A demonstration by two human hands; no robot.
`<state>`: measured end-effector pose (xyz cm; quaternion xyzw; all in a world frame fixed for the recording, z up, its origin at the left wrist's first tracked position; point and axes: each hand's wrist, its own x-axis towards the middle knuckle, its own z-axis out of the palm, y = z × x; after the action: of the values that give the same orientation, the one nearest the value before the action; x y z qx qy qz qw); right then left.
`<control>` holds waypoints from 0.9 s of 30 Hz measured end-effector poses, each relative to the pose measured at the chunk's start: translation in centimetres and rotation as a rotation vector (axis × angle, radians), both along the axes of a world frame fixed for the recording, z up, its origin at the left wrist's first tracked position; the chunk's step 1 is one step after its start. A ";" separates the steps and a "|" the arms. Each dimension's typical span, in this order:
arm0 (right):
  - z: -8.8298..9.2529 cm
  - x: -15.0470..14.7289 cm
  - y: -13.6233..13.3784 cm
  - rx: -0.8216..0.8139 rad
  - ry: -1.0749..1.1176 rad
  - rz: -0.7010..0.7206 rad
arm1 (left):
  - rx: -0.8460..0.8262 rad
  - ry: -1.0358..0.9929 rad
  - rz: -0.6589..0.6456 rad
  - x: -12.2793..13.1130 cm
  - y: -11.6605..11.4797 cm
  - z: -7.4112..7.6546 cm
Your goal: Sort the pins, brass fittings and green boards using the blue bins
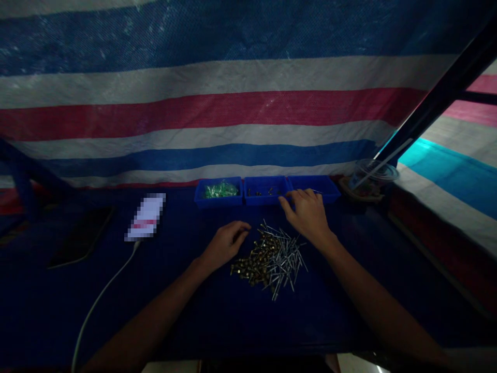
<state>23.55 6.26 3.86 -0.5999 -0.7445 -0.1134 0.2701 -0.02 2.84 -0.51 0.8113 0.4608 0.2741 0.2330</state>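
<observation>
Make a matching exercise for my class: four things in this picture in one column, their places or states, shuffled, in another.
Things:
1. right hand
2. lit phone
3. green items
4. brass-coloured pieces

Places or states:
A. inside the leftmost blue tray
B. heaped against silver pins
C. at the rightmost blue tray
D. joined to a white cable

Pairs: 1-C, 2-D, 3-A, 4-B

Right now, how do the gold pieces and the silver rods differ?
Colour: the gold pieces look brassy, the silver rods pale grey.
Shape: the gold pieces are short and stubby, the silver rods long and thin.
Place: in view, the gold pieces lie mostly left, the silver rods mostly right.
Both look metallic, loosely heaped together.
</observation>
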 end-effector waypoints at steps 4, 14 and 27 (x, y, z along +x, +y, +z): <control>-2.8 0.1 -2.1 -0.113 0.048 0.138 | 0.080 0.161 -0.094 1.0 1.6 -0.2; -3.2 -2.8 -3.9 -0.121 0.053 0.437 | -0.002 0.012 -0.027 1.4 1.8 -0.7; -2.8 -4.0 -4.7 -0.109 0.037 0.477 | -0.012 -0.118 -0.108 1.4 1.6 -0.1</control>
<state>19.59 1.59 1.08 -0.4227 -0.8651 0.0049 0.2702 1.43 4.40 -0.57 0.8161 0.4034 0.3055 0.2791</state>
